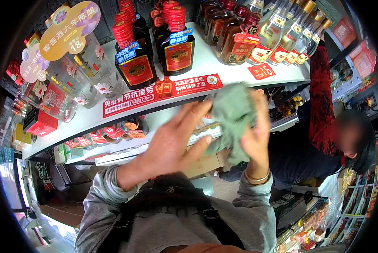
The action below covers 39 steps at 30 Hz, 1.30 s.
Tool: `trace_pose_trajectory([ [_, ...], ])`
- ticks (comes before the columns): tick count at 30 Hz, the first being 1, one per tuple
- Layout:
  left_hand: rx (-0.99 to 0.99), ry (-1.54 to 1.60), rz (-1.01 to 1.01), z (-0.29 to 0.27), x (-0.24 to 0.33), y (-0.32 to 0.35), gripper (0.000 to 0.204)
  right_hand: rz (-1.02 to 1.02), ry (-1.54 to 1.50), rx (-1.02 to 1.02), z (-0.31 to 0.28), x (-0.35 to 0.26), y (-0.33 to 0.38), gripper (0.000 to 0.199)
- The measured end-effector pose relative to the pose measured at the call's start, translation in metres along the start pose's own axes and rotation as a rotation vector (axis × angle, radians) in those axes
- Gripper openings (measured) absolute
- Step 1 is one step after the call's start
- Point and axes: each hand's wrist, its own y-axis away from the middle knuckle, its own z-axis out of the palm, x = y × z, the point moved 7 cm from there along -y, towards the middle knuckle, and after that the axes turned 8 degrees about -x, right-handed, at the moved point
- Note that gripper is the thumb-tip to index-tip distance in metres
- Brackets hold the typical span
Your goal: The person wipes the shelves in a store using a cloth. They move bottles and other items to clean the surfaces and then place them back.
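Observation:
My right hand (260,139), with a bracelet at its wrist, grips a crumpled green cloth (233,111) in front of the shelf edge. The cloth hangs down in folds and is blurred by motion. My left hand (168,143) is just left of it, fingers stretched out and thumb apart. Its fingertips come close to the cloth; whether they touch it I cannot tell. Beyond my hands is a white shelf (205,72) with a red printed strip (184,87) along its front. Dark bottles with red caps stand on it, the nearest being one dark bottle (176,52).
Clear flower-decorated bottles (98,63) with a gold tag (73,31) stand at the left. Amber bottles (235,44) and gold-capped clear bottles (267,31) stand at the back right. A lower shelf (113,149) holds more bottles. Another person (298,152) bends down at the right.

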Motion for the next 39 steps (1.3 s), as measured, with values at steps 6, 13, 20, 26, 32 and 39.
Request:
trace_pose_trajectory([
  [6,0.256,-0.56,0.147,-0.014,-0.024,-0.016,0.043,0.101,0.658,0.129,0.0,-0.02,-0.066,0.049],
  [13,0.299,-0.634,0.225,-0.012,-0.03,-0.015,0.042,0.127,0.975,-0.349,0.032,0.013,-0.099,0.032],
  [20,0.305,-0.624,0.222,-0.012,-0.032,-0.011,0.04,0.18,0.904,-0.577,0.022,0.014,-0.097,0.036],
  [26,0.312,-0.649,0.227,-0.012,-0.03,-0.012,0.042,0.181,0.917,-0.508,0.028,0.016,-0.099,0.029],
  [32,0.268,-0.61,0.233,-0.014,-0.029,-0.009,0.043,0.184,0.653,-0.781,-0.035,-0.015,-0.076,0.03],
  [39,0.259,-0.596,0.219,-0.013,-0.027,-0.01,0.046,0.057,0.572,-0.198,-0.064,-0.063,-0.088,0.032],
])
